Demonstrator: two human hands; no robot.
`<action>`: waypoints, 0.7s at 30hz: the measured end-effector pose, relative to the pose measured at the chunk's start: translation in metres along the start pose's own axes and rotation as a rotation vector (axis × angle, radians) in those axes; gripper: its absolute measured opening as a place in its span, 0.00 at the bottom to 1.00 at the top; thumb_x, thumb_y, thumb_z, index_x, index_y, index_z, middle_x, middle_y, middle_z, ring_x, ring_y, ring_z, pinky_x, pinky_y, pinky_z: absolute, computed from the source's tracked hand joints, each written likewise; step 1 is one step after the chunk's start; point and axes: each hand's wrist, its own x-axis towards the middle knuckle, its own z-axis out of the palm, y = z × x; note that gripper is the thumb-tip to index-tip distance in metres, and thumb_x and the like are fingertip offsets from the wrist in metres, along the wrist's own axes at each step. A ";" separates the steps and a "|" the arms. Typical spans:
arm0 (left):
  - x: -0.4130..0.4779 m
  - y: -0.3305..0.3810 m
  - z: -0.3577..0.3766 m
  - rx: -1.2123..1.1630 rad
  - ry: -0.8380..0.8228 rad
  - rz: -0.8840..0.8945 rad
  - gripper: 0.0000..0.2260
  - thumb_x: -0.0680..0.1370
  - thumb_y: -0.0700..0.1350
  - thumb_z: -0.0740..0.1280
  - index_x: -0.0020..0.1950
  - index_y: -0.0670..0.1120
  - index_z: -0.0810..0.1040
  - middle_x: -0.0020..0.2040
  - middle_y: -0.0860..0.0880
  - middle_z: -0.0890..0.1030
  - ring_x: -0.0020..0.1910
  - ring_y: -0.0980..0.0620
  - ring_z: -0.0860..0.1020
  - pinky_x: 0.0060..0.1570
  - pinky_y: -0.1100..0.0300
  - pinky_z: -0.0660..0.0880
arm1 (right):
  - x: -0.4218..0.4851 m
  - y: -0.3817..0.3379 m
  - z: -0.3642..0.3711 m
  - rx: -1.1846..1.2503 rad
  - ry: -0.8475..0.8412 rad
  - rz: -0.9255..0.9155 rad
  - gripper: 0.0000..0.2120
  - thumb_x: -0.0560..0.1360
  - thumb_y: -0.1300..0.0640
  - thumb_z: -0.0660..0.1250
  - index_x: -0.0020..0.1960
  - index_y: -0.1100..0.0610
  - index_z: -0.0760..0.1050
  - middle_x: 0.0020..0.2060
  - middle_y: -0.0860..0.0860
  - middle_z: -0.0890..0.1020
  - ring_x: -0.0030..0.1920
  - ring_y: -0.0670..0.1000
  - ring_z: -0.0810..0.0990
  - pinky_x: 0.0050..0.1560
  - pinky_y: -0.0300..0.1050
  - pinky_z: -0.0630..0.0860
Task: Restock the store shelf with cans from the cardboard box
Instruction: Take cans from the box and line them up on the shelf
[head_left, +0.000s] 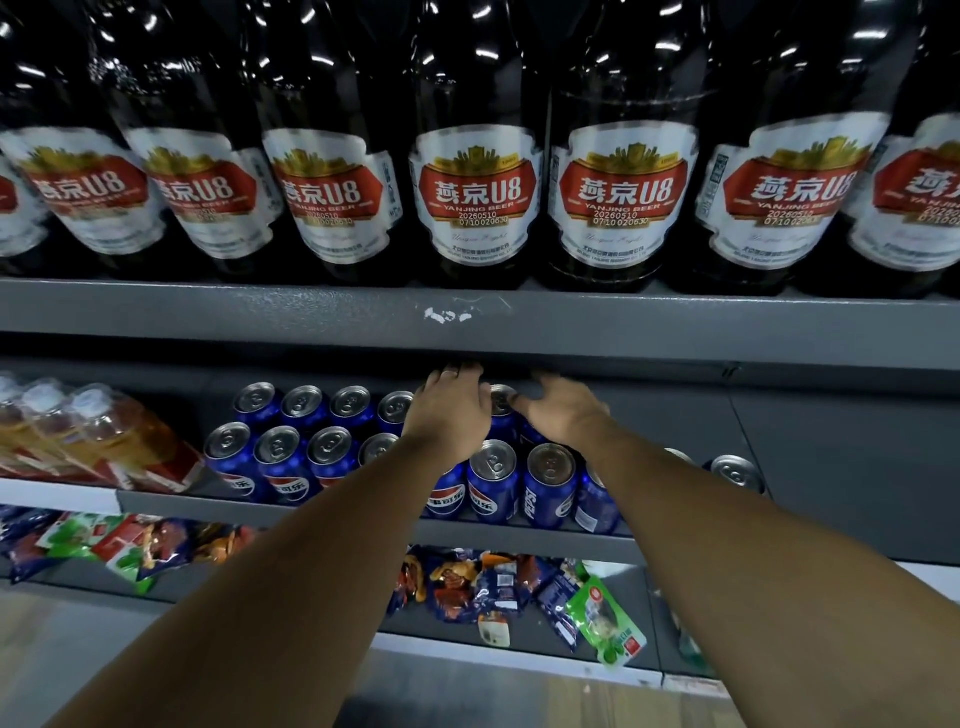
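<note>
Blue Pepsi cans (493, 480) stand in two rows on the grey middle shelf (363, 512). Both my arms reach in over them, toward the back row. My left hand (448, 413) lies palm down over the cans, its fingers stretched to the shadow under the upper shelf. My right hand (563, 410) is beside it with the thumb spread left, touching the top of a back-row can (501, 399) that stands between the two hands. Neither hand visibly grips a can. Two silver can tops (737, 472) show to the right of my right arm. No cardboard box is in view.
Dark Yanjing U8 beer bottles (475, 197) fill the upper shelf (311, 312), whose front edge hangs low over my fingers. Wrapped bottles of amber drink (104, 436) lie left of the cans. Snack packets (467, 587) sit on the lower shelf. Bare grey shelf (831, 457) lies to the right.
</note>
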 end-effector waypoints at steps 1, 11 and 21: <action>0.000 -0.002 -0.001 0.001 0.002 0.001 0.19 0.85 0.48 0.53 0.74 0.43 0.68 0.70 0.41 0.73 0.68 0.43 0.69 0.67 0.50 0.66 | 0.001 -0.004 0.001 -0.010 -0.006 -0.014 0.32 0.78 0.33 0.57 0.78 0.46 0.60 0.73 0.53 0.70 0.72 0.58 0.68 0.70 0.59 0.61; -0.009 -0.041 -0.027 -0.019 0.063 -0.068 0.20 0.85 0.51 0.54 0.74 0.43 0.68 0.70 0.41 0.73 0.68 0.44 0.69 0.68 0.48 0.67 | 0.004 -0.054 0.014 -0.106 0.081 -0.168 0.25 0.80 0.37 0.54 0.70 0.50 0.69 0.65 0.57 0.77 0.64 0.60 0.74 0.66 0.54 0.69; -0.075 -0.164 -0.092 0.022 0.280 -0.212 0.19 0.83 0.51 0.57 0.69 0.42 0.72 0.65 0.40 0.75 0.64 0.39 0.72 0.62 0.46 0.70 | -0.036 -0.190 0.096 0.020 0.132 -0.417 0.23 0.80 0.42 0.59 0.72 0.50 0.70 0.65 0.53 0.79 0.66 0.58 0.75 0.66 0.54 0.70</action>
